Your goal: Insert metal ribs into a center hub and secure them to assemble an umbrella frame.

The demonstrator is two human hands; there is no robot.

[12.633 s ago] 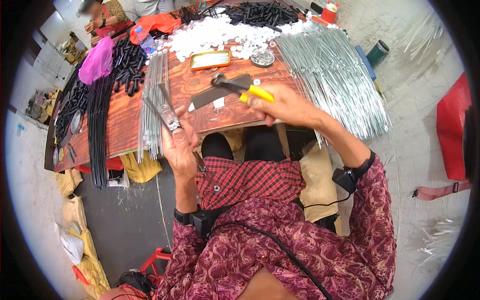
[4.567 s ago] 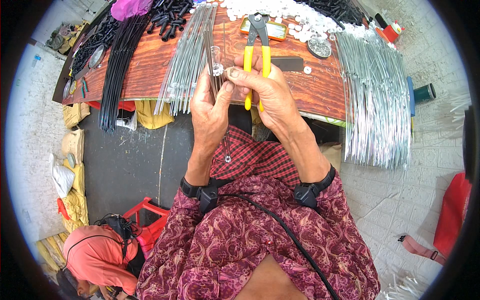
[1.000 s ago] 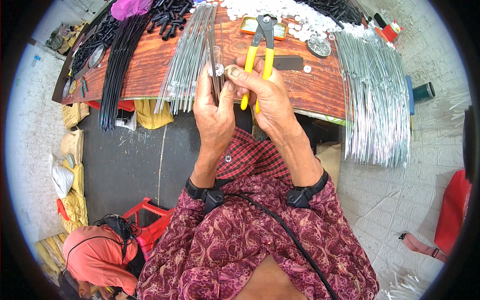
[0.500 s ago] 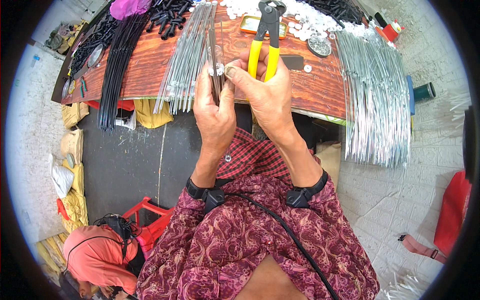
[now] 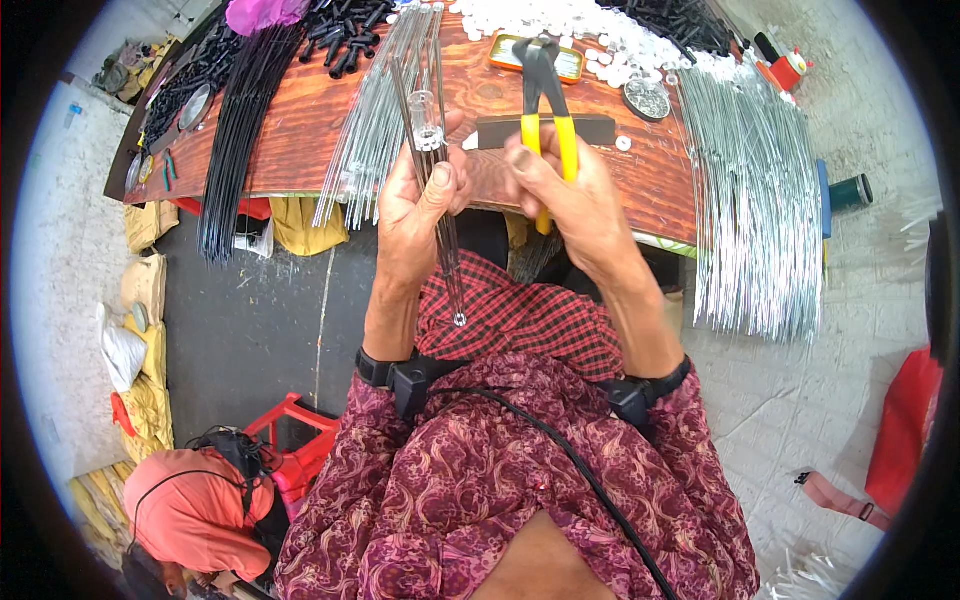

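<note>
Upright in my left hand point(image 5: 408, 212) is an umbrella frame point(image 5: 452, 268), a narrow bundle of thin metal ribs with a clear plastic runner point(image 5: 427, 132) above my thumb. Its lower end hangs toward my lap. My right hand point(image 5: 590, 215) grips end-cutting pincers point(image 5: 541, 72) by their yellow handles, black head pointing up and away from me. Several right fingers are hidden behind the handles. A gap separates the pincers from the frame.
Bundles of metal ribs lie across the wooden table point(image 5: 290, 130): black ones point(image 5: 240, 130), silver ones point(image 5: 375, 120) and a wide silver pile point(image 5: 755, 210). White plastic parts point(image 5: 590, 25), a round tin point(image 5: 647, 100) and a dark bar point(image 5: 590, 131) lie beyond my hands. A person point(image 5: 200, 510) sits lower left.
My hands have moved apart: the right, with the pincers, has gone right, and the left has shifted slightly left with the frame. More of the frame and the dark bar now shows.
</note>
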